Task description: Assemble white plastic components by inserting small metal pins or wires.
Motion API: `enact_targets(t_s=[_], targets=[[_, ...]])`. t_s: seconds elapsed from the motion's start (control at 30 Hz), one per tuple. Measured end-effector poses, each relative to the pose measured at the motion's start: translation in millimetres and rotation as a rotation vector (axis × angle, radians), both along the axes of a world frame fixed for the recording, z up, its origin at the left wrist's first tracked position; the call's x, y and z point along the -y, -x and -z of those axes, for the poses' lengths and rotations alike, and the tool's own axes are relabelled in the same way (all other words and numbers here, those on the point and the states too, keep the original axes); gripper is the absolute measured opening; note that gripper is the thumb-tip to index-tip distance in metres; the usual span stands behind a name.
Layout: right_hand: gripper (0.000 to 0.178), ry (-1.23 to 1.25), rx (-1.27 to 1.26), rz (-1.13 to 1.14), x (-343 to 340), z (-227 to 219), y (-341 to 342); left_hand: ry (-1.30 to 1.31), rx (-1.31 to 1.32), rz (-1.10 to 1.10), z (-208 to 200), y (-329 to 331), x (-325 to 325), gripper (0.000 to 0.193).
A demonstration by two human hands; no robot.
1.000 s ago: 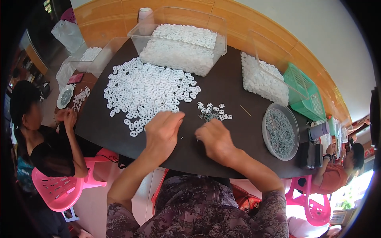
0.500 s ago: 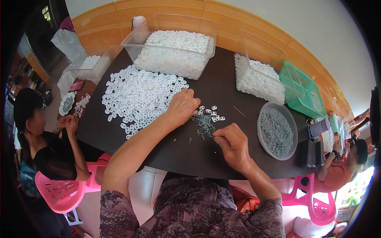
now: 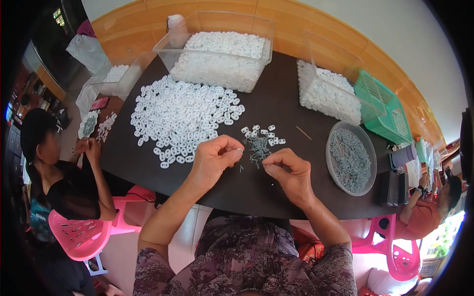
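Observation:
My left hand (image 3: 215, 157) is closed in a pinch, with the edge of a small white plastic piece (image 3: 240, 150) showing at the fingertips. Facing it, my right hand (image 3: 290, 173) pinches thumb and forefinger together; what lies between them is too small to make out. Just beyond the fingertips lies a small heap of grey screws (image 3: 258, 146). Several white two-holed pieces (image 3: 271, 134) sit behind that heap. Farther left spreads a wide pile of white oval two-holed pieces (image 3: 185, 111) on the dark table (image 3: 281, 93).
A clear bin (image 3: 212, 59) of white pieces stands at the back, another (image 3: 331, 91) to its right. Near a green basket (image 3: 382, 106) sits a round tray (image 3: 373, 172) of screws. A thin stick (image 3: 303, 132) lies behind it. People work at left (image 3: 64, 163) and right (image 3: 429, 202).
My left hand has drawn back from the white pile toward me, now with a white piece in its fingertips. The right hand stays near the screws, still pinched.

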State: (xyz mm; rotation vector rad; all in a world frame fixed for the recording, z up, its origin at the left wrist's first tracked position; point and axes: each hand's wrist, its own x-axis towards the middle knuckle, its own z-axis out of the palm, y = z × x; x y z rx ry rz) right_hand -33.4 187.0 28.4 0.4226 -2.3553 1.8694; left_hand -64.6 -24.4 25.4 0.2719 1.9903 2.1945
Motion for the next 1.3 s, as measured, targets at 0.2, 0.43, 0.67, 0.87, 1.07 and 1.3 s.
enact_targets(t_s=[0.2,0.43,0.67,0.87,1.07,1.3], targets=[[0.018,0.018,0.040,-0.068,26.7,-12.7,-5.6,-0.191,0.190,-0.054,4.8,-34.6,-1.2,0.014],[0.020,-0.012,0.061,-0.066,38.3,-8.7,-9.8,-0.260,0.126,-0.077,5.3,-49.0,-2.7,0.015],[0.018,-0.032,-0.033,-0.046,43.0,-4.2,-9.5,-0.223,0.097,-0.100,11.7,-54.1,-2.4,0.014],[0.018,-0.055,-0.060,-0.038,45.5,-4.6,-9.9,-0.165,0.043,-0.140,15.4,-56.9,-5.2,0.013],[0.017,-0.074,-0.054,-0.044,47.2,-5.9,-11.1,0.006,-0.185,-0.271,20.6,-61.2,-9.8,0.005],[0.017,-0.095,-0.051,-0.057,50.6,-5.1,-13.3,-0.070,-0.060,-0.278,16.0,-67.9,-5.9,0.009]])
